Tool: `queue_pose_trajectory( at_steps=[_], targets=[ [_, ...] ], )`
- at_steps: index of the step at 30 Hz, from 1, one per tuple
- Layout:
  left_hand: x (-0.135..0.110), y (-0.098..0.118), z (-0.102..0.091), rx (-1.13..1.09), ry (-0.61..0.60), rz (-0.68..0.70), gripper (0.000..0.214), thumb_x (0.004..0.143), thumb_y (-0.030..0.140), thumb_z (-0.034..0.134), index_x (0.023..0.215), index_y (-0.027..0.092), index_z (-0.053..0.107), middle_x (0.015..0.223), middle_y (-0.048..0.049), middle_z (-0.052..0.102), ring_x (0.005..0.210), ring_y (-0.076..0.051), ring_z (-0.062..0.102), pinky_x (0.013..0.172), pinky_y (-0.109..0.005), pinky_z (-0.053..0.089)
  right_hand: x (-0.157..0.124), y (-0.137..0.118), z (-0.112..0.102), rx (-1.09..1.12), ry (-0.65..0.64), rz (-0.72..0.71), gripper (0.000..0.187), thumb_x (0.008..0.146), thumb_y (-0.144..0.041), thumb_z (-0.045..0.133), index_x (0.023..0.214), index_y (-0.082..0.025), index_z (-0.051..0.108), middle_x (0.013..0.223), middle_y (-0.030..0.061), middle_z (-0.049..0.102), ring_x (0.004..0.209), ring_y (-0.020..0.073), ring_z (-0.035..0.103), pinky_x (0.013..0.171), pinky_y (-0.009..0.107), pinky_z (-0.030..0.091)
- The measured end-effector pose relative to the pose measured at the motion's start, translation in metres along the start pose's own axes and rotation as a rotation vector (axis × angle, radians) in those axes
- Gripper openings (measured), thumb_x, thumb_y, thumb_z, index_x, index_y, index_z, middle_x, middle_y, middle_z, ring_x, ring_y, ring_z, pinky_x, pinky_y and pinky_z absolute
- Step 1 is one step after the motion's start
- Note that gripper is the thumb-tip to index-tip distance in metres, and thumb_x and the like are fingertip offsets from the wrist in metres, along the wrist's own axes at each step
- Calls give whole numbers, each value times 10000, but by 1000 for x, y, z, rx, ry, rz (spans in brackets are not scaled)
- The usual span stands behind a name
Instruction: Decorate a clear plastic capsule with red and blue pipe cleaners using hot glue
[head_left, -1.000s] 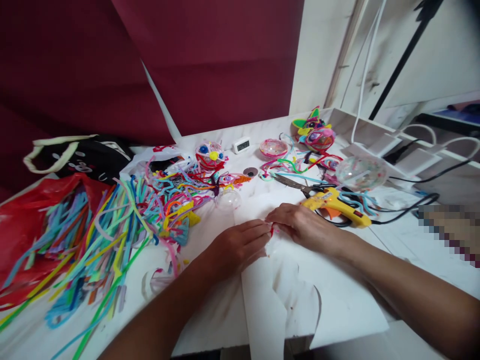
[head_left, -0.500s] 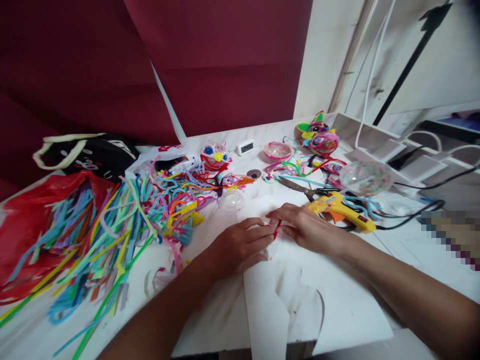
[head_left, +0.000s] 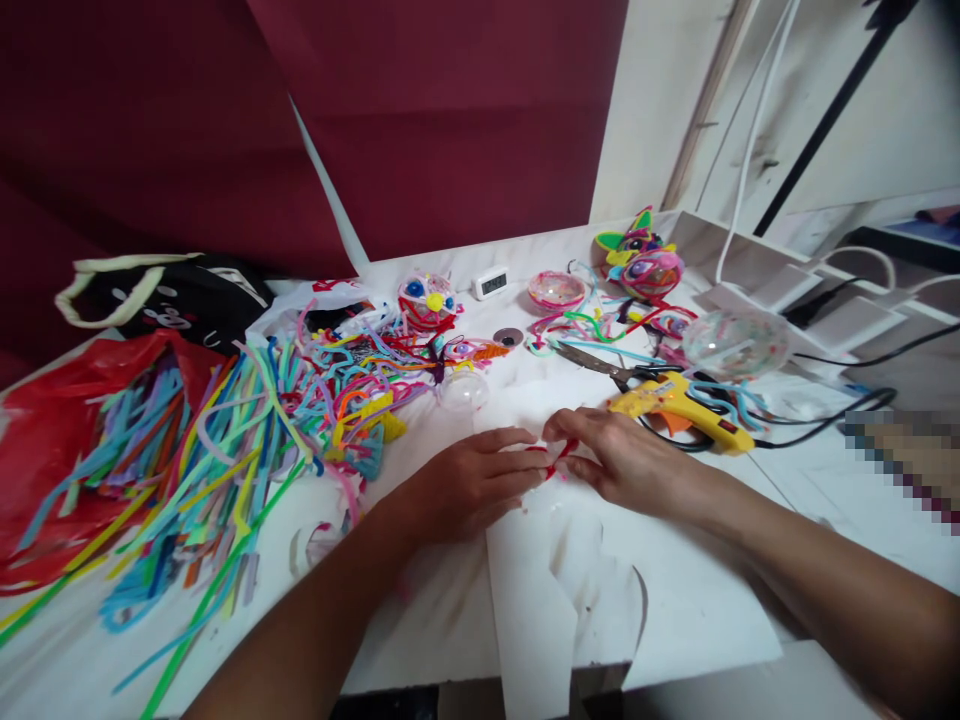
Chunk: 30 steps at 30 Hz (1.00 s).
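Observation:
A red pipe cleaner is bent between my two hands above the white paper. My left hand is closed on its left part, with the fingers stretched to the right and pressed together. My right hand pinches the other part between thumb and forefinger. Something clear and shiny seems to be under the fingertips, but its shape cannot be made out. Just beyond my right hand lies a yellow hot glue gun. Scissors with dark handles are behind it.
Loose pipe cleaners spill from a red plastic bag on the left. Decorated balls, a clear half shell, a white clock and a clear dish stand farther back. Cables run along the right side.
My right fingers have lifted and turned slightly, and the red pipe cleaner now shows a longer raised stretch beside them. My left hand stays almost in place. The view has shifted slightly.

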<state>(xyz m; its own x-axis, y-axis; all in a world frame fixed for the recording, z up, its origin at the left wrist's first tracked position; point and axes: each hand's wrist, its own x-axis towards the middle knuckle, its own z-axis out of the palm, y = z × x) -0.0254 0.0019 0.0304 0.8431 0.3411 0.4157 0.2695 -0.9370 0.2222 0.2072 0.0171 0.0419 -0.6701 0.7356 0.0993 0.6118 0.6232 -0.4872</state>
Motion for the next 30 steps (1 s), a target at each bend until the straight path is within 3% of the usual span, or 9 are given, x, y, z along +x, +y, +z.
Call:
queue_pose_trajectory(
  at_steps=[6,16,22,27,30],
  targets=[
    [-2,2,4,-52,19,-10,485,751,32,460,1229,95,512,1216,-128,614,1227,-244,484,1031,-447,456,-2,-4,2,39,4,35,203,864,-177,495,1061,-164,539,932,101,625,843,216,611,752,343,445],
    [-2,1,10,-36,73,1,465,789,31,456,1251,60,502,1229,-172,595,1228,-237,498,1042,-435,452,0,2,1,16,-16,-65,121,902,-151,427,905,-159,548,832,67,591,745,169,563,677,299,414],
    [-3,1,10,-23,69,-2,464,791,31,492,1252,79,507,1183,-167,618,1200,-241,526,1026,-435,469,1,0,2,-1,-3,-83,148,922,-179,415,920,-151,560,842,78,604,774,176,565,695,304,422],
    [-3,0,10,-30,87,14,411,821,65,515,1231,85,520,1154,-167,631,1190,-247,536,1026,-442,471,-10,3,-20,-39,-27,-72,262,929,-369,457,1077,-184,571,976,90,642,875,200,598,747,315,449],
    [-2,1,9,-15,96,23,358,843,86,524,1202,91,537,1130,-153,647,1173,-234,550,1026,-429,477,-29,15,-38,-168,110,12,293,944,-399,398,1070,-212,585,997,84,651,859,204,614,731,314,450]
  ],
)
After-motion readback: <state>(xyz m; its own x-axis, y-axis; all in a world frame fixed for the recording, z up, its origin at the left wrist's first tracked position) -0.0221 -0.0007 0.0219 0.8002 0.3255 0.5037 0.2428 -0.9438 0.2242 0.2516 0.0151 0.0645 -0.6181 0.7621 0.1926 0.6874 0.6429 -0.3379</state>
